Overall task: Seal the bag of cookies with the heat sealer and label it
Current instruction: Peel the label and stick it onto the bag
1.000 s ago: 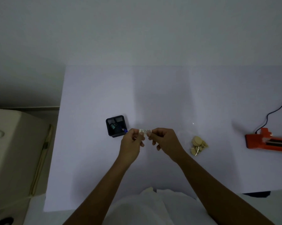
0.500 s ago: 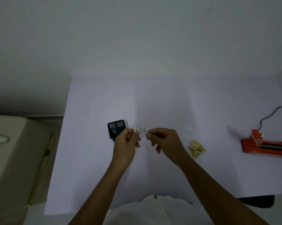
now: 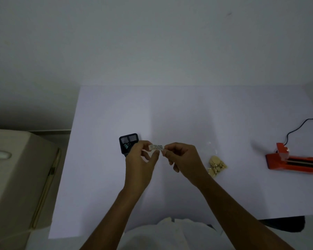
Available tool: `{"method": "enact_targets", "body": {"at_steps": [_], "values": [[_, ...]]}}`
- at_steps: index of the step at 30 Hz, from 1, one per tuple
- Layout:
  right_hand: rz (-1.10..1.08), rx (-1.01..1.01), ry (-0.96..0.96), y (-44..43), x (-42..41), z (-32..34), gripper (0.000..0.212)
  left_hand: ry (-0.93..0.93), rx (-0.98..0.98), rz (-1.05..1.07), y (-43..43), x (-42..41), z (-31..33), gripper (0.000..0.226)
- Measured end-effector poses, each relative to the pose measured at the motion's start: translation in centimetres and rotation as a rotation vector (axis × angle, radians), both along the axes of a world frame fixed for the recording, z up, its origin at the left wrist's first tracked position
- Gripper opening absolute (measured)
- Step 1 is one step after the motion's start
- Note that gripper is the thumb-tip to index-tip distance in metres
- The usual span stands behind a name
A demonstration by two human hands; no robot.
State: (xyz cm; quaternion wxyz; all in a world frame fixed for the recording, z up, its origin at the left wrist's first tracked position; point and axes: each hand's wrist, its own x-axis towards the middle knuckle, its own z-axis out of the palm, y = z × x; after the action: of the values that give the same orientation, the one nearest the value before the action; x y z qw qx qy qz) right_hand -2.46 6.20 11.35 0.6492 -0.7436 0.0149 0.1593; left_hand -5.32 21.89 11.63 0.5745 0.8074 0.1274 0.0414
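It is dim in here, with a flat bluish-grey light lying evenly over the table (image 3: pixel 179 112). Shadows on the table are faint and soft-edged (nothing hard anywhere). Left of the table the room sinks darker. Lines bend slightly near the table's corners, and the print on the label (image 3: pixel 156 147) held above the table is blurred.

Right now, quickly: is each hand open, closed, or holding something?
Left hand: closed, pinching the left end of the label.
Right hand: closed, pinching the right end of the same label.
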Motion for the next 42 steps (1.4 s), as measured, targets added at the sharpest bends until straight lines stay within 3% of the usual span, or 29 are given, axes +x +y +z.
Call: {"method": "enact_targets", "body": {"at_steps": [3, 7, 10, 13, 17, 23, 33, 42], "values": [[0.016, -0.041, -0.017, 0.0, -0.1, 0.0, 0.008, -0.075, 0.041, -0.068, -0.3, -0.2, -0.4, 0.024], [-0.017, -0.071, -0.008, 0.0, -0.1, 0.0, 0.010, -0.011, 0.009, 0.030, -0.5, -0.3, -0.6, 0.045], [-0.058, -0.100, -0.014, -0.1, 0.0, -0.3, 0.010, -0.104, 0.120, 0.068, -0.2, -0.4, -0.5, 0.035], [-0.044, -0.128, -0.049, -0.1, 0.0, -0.5, 0.007, -0.164, 0.106, -0.037, -0.1, -0.4, -0.3, 0.019], [0.005, -0.137, -0.096, 0.6, 0.2, -0.5, 0.007, -0.057, 0.012, -0.070, 0.0, -0.1, -0.8, 0.025], [0.041, -0.128, -0.088, 1.1, 0.7, -1.1, 0.005, 0.048, -0.057, -0.033, 0.7, 0.7, -1.6, 0.008], [-0.126, 0.012, 0.245, 1.7, 2.7, -5.4, 0.007, 0.128, -0.102, 0.094, 3.4, 1.8, -3.2, 0.008], [-0.023, -0.171, 0.537, 4.6, 3.6, -13.5, 0.010, 0.160, -0.050, 0.133, 5.6, 2.6, -4.7, 0.011]]}}
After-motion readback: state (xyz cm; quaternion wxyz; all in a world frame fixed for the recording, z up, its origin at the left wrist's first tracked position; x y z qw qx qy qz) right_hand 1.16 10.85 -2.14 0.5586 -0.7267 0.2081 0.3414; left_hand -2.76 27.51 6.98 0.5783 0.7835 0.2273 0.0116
